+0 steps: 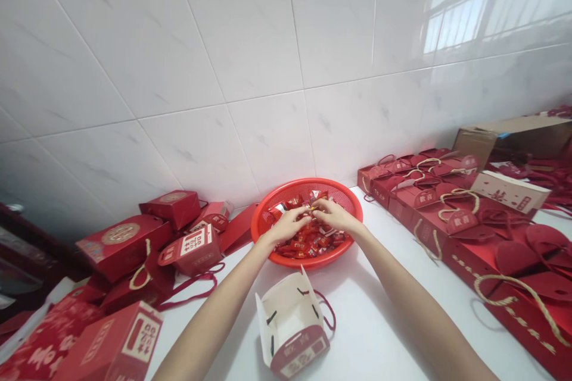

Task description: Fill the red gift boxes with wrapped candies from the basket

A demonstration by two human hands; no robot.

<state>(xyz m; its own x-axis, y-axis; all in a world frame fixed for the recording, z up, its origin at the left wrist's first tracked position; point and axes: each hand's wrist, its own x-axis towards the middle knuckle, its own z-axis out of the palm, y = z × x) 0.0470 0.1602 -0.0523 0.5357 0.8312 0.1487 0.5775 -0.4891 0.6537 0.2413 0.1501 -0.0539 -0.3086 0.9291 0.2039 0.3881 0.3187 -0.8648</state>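
A red plastic basket (353, 209) holds many red-wrapped candies (297, 248). My left hand (289, 226) reaches over its near left side, fingers stretched out just above the candies; I see nothing held in it. From the right, my right hand (333, 215) reaches in with fingers bent and pinched near a small yellow-tipped wrapped candy. The two hands' fingertips almost meet over the pile. In front of the basket, between my forearms, stands an open red gift box (298, 348) with a cream inside, its flaps raised and a dark red cord loop at its right.
Closed red gift boxes (123, 238) are piled at the left, some with cord handles. Along the right stand rows of red boxes (460, 214) with rope handles, a cream box (510, 191) on top and a cardboard box (476, 146) behind. A tiled wall (263, 131) backs the white table (370, 321).
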